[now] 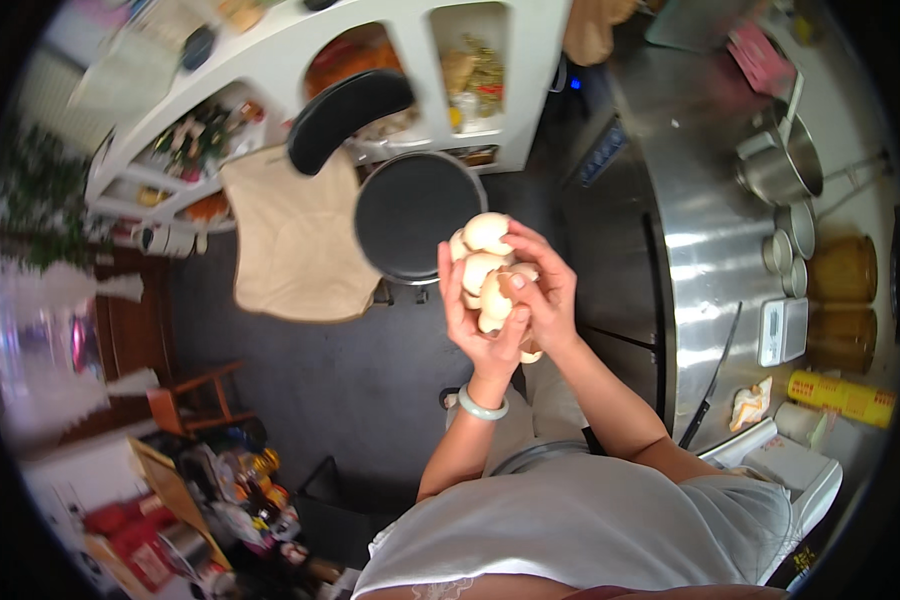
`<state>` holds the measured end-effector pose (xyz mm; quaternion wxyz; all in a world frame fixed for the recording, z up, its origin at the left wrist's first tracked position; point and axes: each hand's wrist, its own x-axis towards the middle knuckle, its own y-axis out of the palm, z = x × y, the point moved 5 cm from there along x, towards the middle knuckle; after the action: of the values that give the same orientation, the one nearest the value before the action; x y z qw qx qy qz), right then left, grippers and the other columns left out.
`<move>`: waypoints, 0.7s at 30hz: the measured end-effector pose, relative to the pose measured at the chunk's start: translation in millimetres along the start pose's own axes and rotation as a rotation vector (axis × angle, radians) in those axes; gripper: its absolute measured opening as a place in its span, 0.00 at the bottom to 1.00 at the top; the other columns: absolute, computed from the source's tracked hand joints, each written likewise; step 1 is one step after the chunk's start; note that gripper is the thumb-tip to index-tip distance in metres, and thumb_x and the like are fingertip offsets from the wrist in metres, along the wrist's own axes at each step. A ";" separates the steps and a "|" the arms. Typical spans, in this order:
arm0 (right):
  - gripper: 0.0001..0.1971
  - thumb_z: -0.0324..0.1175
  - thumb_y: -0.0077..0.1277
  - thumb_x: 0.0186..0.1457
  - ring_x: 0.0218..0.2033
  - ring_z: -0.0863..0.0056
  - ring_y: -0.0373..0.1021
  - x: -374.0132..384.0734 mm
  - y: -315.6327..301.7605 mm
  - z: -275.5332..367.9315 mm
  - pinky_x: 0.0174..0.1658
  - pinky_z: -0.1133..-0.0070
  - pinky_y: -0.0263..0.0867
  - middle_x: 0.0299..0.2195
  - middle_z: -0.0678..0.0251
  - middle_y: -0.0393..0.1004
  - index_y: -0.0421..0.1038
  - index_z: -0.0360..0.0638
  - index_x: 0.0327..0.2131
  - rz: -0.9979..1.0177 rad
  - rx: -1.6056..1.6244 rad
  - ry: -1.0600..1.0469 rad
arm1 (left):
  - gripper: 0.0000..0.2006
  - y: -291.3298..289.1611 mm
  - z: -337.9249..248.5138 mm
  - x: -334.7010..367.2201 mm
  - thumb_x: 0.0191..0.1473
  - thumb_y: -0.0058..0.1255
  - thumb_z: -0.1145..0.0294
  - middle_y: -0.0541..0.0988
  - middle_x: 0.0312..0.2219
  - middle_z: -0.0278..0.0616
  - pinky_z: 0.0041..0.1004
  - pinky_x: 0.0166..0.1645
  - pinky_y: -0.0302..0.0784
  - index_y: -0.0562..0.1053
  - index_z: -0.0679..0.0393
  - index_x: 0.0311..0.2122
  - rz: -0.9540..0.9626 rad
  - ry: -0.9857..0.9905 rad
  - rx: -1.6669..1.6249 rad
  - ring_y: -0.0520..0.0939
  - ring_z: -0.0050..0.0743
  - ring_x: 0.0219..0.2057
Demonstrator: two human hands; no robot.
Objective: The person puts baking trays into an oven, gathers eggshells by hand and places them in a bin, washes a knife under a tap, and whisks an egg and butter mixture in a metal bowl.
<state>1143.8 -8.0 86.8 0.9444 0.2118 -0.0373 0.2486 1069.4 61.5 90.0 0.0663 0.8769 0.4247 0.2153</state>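
Cupped together in front of my body, both hands hold a cluster of pale cream, rounded pieces with brown, jagged patches, which look like broken eggshells [487, 233]. My left hand [462, 315] wraps the cluster from the left and below, a pale bangle on its wrist. From the right, my right hand [548, 295] closes around the pile, its thumb pressed across a brown broken piece. Fingers hide part of the cluster. Beneath the hands, at floor level, stands a round black stool seat [420, 215].
On the right runs a steel counter [705, 250] with a long knife [712, 380], a white scale [783, 332], a metal pot [782, 170] and a yellow box [842, 398]. A beige chair [295, 235] stands before white arched shelves [415, 60]. Cluttered goods [240, 490] lie lower left.
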 end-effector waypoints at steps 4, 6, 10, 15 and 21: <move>0.17 0.25 0.49 0.46 0.52 0.68 0.60 -44.9 157.1 -46.8 0.54 0.74 0.56 0.51 0.54 0.61 0.68 0.35 0.44 0.266 -0.002 0.113 | 0.38 -159.0 -58.2 7.3 0.42 0.59 0.59 0.51 0.58 0.53 0.37 0.56 0.62 0.56 0.66 0.55 -0.218 0.106 0.154 0.63 0.44 0.55; 0.17 0.25 0.49 0.46 0.52 0.68 0.60 -87.1 230.6 -70.7 0.54 0.74 0.57 0.52 0.54 0.61 0.68 0.35 0.44 0.366 0.111 0.225 | 0.37 -233.8 -92.6 -8.6 0.42 0.59 0.60 0.51 0.58 0.53 0.37 0.56 0.62 0.56 0.66 0.55 -0.352 0.125 0.216 0.63 0.43 0.55; 0.17 0.27 0.48 0.49 0.50 0.69 0.63 -166.4 363.0 -112.2 0.52 0.75 0.59 0.53 0.55 0.59 0.66 0.33 0.45 0.586 0.200 0.336 | 0.37 -370.2 -148.7 -37.6 0.41 0.60 0.60 0.50 0.58 0.57 0.37 0.56 0.61 0.57 0.66 0.54 -0.606 0.181 0.286 0.61 0.46 0.55; 0.18 0.27 0.48 0.49 0.49 0.70 0.64 -214.7 484.8 -163.5 0.51 0.75 0.60 0.53 0.56 0.59 0.65 0.32 0.45 0.812 0.239 0.496 | 0.38 -486.9 -183.1 -41.6 0.40 0.61 0.60 0.50 0.58 0.58 0.38 0.57 0.60 0.57 0.66 0.54 -0.881 0.195 0.383 0.59 0.48 0.57; 0.17 0.26 0.47 0.49 0.46 0.73 0.66 -216.5 614.7 -237.3 0.48 0.78 0.62 0.53 0.58 0.60 0.66 0.34 0.44 0.932 0.268 0.581 | 0.37 -611.2 -190.0 10.7 0.40 0.61 0.63 0.50 0.58 0.56 0.37 0.56 0.60 0.57 0.64 0.55 -0.987 0.219 0.445 0.60 0.46 0.56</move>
<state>647.9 476.7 67.8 0.6712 0.2138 0.1663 0.6900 555.1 442.4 81.4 -0.0722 0.5390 0.8250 0.1537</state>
